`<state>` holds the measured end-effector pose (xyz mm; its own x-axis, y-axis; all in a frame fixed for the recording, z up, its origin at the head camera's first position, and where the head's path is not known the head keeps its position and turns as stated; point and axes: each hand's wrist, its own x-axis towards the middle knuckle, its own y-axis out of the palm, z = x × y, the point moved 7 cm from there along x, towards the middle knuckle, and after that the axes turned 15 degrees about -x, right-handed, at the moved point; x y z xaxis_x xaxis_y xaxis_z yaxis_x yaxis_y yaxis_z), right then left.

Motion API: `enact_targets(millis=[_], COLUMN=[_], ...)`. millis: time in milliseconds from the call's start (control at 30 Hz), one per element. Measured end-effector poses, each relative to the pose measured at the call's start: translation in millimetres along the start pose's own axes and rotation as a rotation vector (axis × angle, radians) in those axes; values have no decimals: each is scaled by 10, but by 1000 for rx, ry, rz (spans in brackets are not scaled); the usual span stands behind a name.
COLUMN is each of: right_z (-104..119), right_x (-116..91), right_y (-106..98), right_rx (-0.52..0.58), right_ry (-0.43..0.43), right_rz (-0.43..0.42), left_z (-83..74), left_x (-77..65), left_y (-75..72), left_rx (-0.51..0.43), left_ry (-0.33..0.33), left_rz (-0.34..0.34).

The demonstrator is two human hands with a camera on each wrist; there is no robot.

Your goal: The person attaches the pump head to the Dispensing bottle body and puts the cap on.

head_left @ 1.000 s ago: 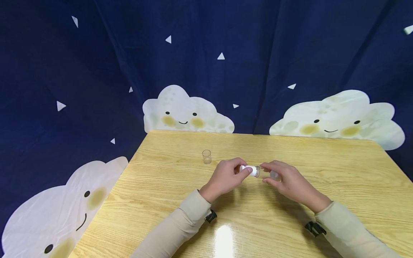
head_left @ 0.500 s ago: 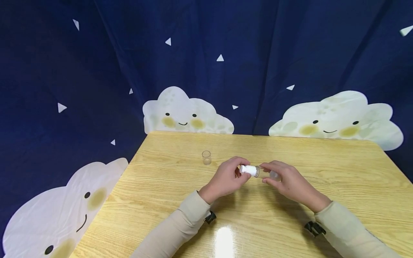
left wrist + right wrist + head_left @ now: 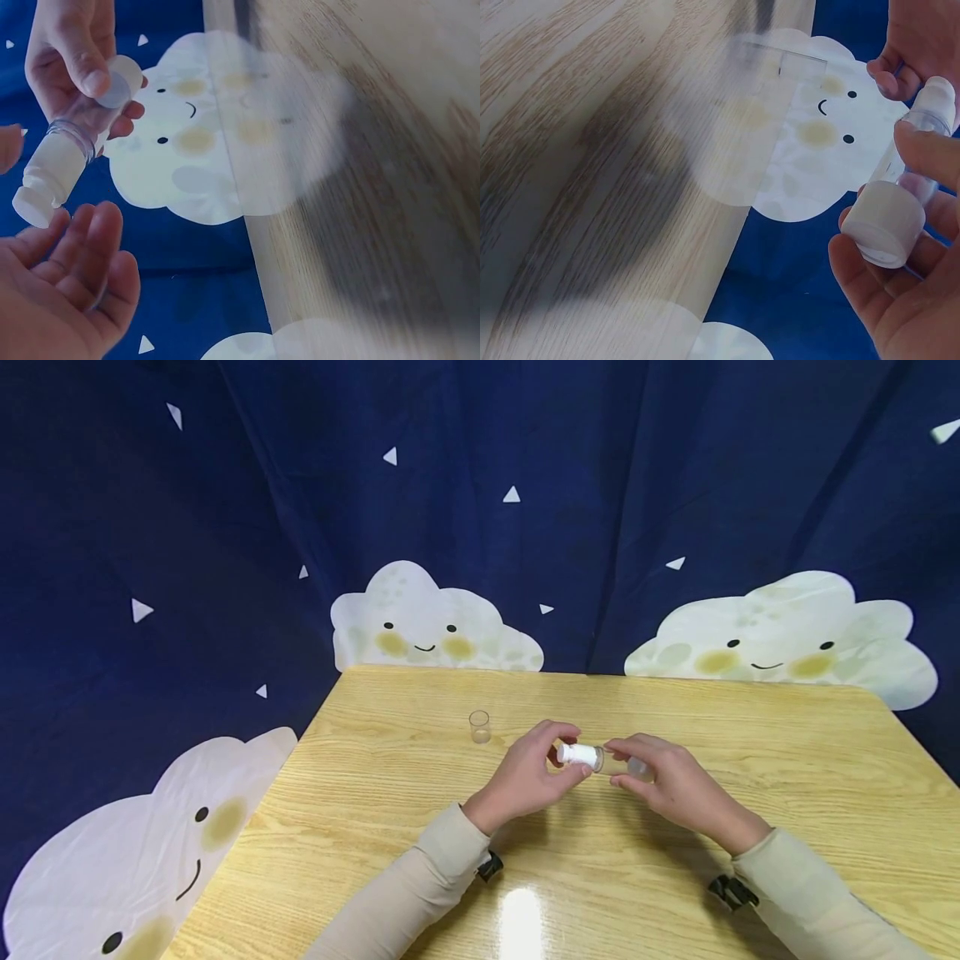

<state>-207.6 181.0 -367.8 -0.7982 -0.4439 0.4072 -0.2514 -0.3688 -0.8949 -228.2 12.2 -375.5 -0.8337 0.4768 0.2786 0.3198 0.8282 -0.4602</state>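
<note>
We see a dark blue fabric curtain (image 3: 465, 427) printed with white smiling clouds (image 3: 438, 618). Before it stands a pale yellow wood-grain table (image 3: 315, 802), and two beige sleeves (image 3: 420, 877) reach over it. The right hand (image 3: 682, 789) grips a slim see-through cylindrical bottle (image 3: 603, 761) with thumb and fingers curled round its body. The left hand (image 3: 525, 772) has thumb and fingers apart about the bottle's white top (image 3: 52, 176); we cannot tell whether they touch it. We find the bottle tipped sideways above the tabletop, white top towards the left hand. Farther back, near the left hand, a small clear round cup (image 3: 480, 727) stands upright on the table.
</note>
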Motion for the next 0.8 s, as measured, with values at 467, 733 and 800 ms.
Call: enact_targets(millis=[467, 733, 800], right_z=[-4, -3, -2], right_x=[-8, -7, -3], right_y=[26, 33, 40], right_rx=[-2, -3, -3], right_ry=[2, -2, 1], right_rz=[3, 0, 4], left_z=[84, 100, 102], left_x=[-8, -14, -21], left_y=[-6, -3, -6], left_rx=[-18, -29, -32], left_ry=[-96, -101, -105], left_rz=[-38, -36, -34])
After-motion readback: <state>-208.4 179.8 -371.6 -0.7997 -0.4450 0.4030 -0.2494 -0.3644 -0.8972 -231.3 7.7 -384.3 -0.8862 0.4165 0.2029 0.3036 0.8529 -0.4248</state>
